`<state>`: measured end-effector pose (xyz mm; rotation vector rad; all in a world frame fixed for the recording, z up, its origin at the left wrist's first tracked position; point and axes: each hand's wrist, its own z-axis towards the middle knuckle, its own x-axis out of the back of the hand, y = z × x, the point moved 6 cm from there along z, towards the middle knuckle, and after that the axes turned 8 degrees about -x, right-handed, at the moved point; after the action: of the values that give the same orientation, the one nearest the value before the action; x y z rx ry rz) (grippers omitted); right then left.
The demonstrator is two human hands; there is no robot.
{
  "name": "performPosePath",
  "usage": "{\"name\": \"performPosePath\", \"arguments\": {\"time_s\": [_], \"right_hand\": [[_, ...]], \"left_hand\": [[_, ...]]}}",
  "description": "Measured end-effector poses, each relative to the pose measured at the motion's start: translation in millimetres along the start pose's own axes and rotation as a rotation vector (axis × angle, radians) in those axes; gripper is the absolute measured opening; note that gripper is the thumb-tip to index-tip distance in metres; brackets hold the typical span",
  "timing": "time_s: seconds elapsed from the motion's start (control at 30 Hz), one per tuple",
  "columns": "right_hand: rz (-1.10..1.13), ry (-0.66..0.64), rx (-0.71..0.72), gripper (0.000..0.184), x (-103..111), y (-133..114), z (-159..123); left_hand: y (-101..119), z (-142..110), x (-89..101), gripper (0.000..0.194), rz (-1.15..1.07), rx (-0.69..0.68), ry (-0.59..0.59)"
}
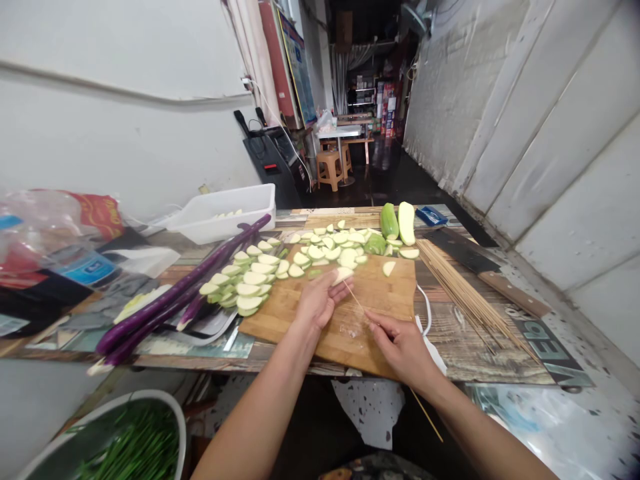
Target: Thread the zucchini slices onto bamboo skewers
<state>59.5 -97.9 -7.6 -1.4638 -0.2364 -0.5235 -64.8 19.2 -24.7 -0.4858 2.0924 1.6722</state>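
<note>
Over the wooden cutting board [280, 323], my left hand [319, 297] is closed on a pale green-edged zucchini slice [343, 275]. My right hand [393, 339] pinches a thin bamboo skewer [356, 298]; its tip meets the slice, and its other end sticks out below my wrist. Many loose zucchini slices [327, 248] lie heaped at the back of the board. To the left, skewered rows of slices [250, 288] are stacked beside long purple eggplants [185, 283]. A bundle of bare skewers [463, 297] lies to the right of the board.
Zucchini halves [399, 223] and a blue tray [431, 215] are at the back right. A cleaver [460, 250] lies behind the skewers. A white plastic bin [225, 210] stands at the back left, near plastic bottles [83, 260]. Below left is a basin of green vegetables [135, 440].
</note>
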Motion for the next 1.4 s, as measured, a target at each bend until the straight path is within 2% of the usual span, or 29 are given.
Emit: {"name": "performPosePath", "arguments": {"time_s": [0.53, 0.73, 1.0, 1.4], "right_hand": [[-0.039, 0.023, -0.023, 0.028, -1, 3, 1], [-0.079, 0.010, -0.016, 0.029, 0, -2, 0], [-0.126, 0.000, 0.008, 0.030, 1, -6, -2], [-0.117, 0.018, 0.018, 0.029, 2, -7, -1]], "left_hand": [[-5, -6, -6.8, 0.006, 0.005, 0.074, -0.023], [-7, -5, -11.3, 0.017, -0.002, 0.095, 0.009], [-10, -4, -13.2, 0.009, -0.023, 0.088, 0.038], [-14, -4, -15.1, 0.010, -0.015, 0.073, -0.020]]}}
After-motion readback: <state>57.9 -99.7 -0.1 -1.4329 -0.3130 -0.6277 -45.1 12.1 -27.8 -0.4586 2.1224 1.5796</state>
